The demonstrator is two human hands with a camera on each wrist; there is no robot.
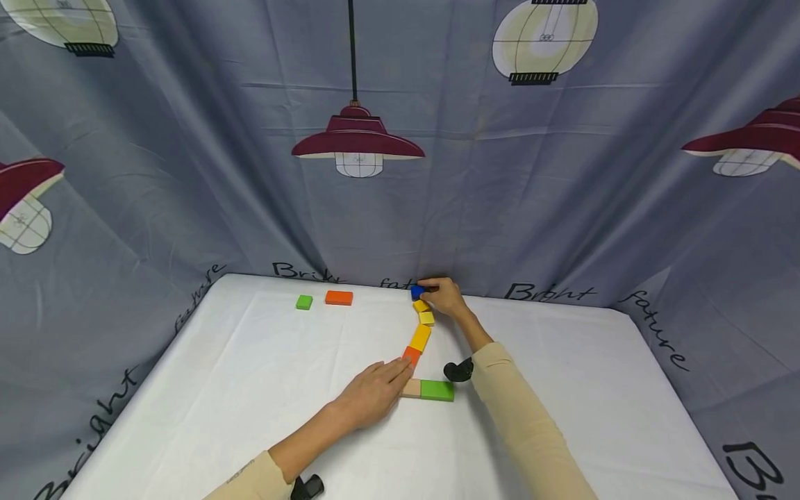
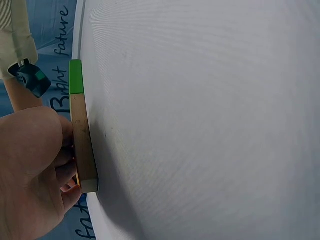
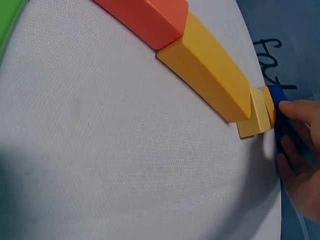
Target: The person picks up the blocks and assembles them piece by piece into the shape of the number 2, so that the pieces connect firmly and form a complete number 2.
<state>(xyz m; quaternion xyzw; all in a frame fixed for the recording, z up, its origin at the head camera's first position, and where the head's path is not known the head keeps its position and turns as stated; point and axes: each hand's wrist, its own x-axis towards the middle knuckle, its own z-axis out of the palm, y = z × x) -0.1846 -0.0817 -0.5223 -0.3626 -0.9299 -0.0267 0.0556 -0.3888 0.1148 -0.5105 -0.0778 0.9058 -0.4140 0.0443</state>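
Observation:
At the far end of a curved row of blocks, my right hand (image 1: 445, 297) pinches a blue block (image 1: 417, 292) between thumb and fingers. Against it, in the right wrist view, sits a small yellow block (image 3: 270, 106), then a paler yellow one (image 3: 256, 112). A longer yellow block (image 3: 212, 75) and a red-orange block (image 3: 155, 20) continue the row. My left hand (image 1: 373, 394) lies over the near part, extended fingers touching the red-orange block and a tan wooden block (image 2: 84, 140). The tan block meets a green block (image 1: 437, 390) end to end; the hand partly hides it.
A small green block (image 1: 303, 302) and an orange block (image 1: 339, 298) lie apart at the back left of the white table (image 1: 550, 403). A grey-blue curtain (image 1: 469, 194) hangs right behind the table's far edge. Black wrist devices sit at both sleeves.

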